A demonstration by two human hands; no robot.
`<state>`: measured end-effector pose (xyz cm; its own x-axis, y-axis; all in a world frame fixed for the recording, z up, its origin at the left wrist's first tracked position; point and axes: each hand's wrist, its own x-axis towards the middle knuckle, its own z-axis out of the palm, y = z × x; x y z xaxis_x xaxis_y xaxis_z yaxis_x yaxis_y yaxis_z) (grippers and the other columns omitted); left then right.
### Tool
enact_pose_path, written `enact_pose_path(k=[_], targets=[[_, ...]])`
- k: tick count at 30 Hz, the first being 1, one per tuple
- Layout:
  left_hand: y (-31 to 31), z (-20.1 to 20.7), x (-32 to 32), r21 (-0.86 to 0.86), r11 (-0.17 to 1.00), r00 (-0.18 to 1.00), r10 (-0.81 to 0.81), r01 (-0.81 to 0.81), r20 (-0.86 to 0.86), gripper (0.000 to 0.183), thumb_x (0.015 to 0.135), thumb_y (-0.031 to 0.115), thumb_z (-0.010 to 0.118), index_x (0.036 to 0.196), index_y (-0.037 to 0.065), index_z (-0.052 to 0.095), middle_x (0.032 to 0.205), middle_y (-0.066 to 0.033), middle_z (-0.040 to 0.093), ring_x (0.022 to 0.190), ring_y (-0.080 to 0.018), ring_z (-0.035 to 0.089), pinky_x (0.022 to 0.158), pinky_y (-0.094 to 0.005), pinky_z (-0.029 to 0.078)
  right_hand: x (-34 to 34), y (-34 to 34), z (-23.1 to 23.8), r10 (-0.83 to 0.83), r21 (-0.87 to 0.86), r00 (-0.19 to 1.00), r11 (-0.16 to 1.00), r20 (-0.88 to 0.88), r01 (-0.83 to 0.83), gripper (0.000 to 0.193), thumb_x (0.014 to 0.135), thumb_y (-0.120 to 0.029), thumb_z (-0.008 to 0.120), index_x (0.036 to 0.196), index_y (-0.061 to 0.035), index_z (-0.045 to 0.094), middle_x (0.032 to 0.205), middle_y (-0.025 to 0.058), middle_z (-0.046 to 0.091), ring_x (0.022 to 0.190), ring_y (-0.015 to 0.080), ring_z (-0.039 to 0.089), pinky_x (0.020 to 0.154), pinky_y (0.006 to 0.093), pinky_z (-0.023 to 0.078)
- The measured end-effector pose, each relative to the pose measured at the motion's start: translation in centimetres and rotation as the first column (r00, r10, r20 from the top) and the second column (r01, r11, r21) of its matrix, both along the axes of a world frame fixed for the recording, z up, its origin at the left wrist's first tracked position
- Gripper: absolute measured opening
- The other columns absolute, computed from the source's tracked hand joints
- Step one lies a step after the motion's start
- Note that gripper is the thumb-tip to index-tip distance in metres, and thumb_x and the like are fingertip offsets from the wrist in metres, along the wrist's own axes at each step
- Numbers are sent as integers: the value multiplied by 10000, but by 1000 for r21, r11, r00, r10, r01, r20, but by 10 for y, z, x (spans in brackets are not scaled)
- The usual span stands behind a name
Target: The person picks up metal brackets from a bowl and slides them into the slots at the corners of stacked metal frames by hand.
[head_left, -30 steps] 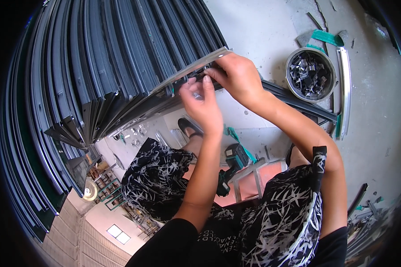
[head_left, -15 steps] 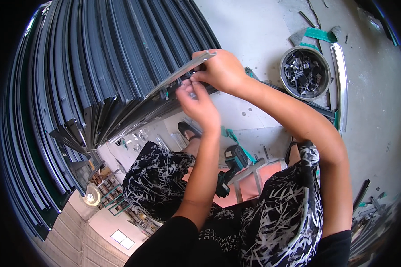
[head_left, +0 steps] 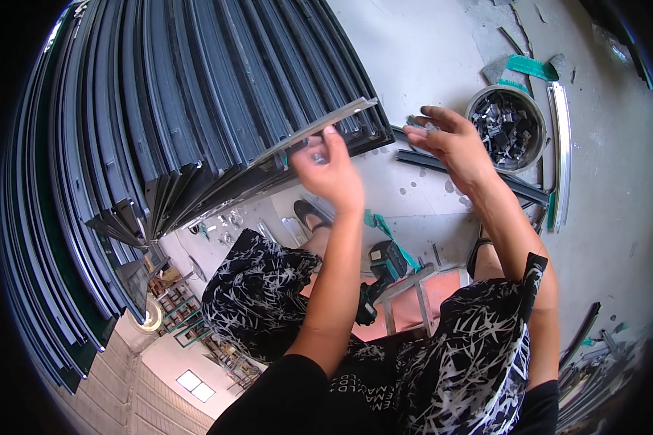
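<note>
Both hands hold small parts beside a stack of long dark-grey metal profiles (head_left: 218, 80), which fills ten to eleven o'clock.
The left hand (head_left: 330, 170), slightly blurred, curls loosely about a small shiny piece (head_left: 317, 157), just below a flat silver metal strip (head_left: 341, 114) along the profiles' ends; whether it touches the strip I cannot tell. At two o'clock, the right hand (head_left: 453, 145) has its fingers loosely parted around small silvery metal pieces (head_left: 428, 127), just beside a round grey bowl (head_left: 540, 152) holding dark and silvery clips (head_left: 502, 130).
</note>
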<state>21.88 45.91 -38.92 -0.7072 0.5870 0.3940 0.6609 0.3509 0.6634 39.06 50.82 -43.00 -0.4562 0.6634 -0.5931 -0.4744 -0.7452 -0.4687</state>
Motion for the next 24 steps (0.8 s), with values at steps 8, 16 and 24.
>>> enact_pose_path(k=[8, 16, 24], targets=[[-46, -15, -109, 136, 989, 989, 41, -60, 140, 219, 901, 134, 738, 899, 6, 560, 854, -21, 589, 778, -110, 524, 724, -270, 453, 34, 9, 15, 86, 48, 984, 994, 156, -95, 409, 1017, -48, 495, 1408, 68, 461, 1172, 211, 668, 900, 211, 716, 737, 267, 608], [-64, 36, -107, -32, 985, 785, 155, -170, 599, 145, 931, 102, 682, 954, 43, 552, 738, 21, 531, 598, -46, 464, 519, -217, 369, 50, 21, 54, -137, 509, 861, 847, 490, -155, 345, 992, -188, 601, 1305, -56, 658, 821, 13, 594, 759, 100, 512, 716, 263, 439], [-56, 100, 28, -99, 965, 890, -182, 244, 417, 114, 943, 55, 675, 998, 37, 576, 824, 26, 564, 673, -25, 476, 558, -187, 376, 63, 31, 128, -216, 673, 907, 734, 362, -94, 289, 893, 57, 624, 1172, 6, 680, 886, 29, 599, 853, 109, 589, 768, 230, 466]])
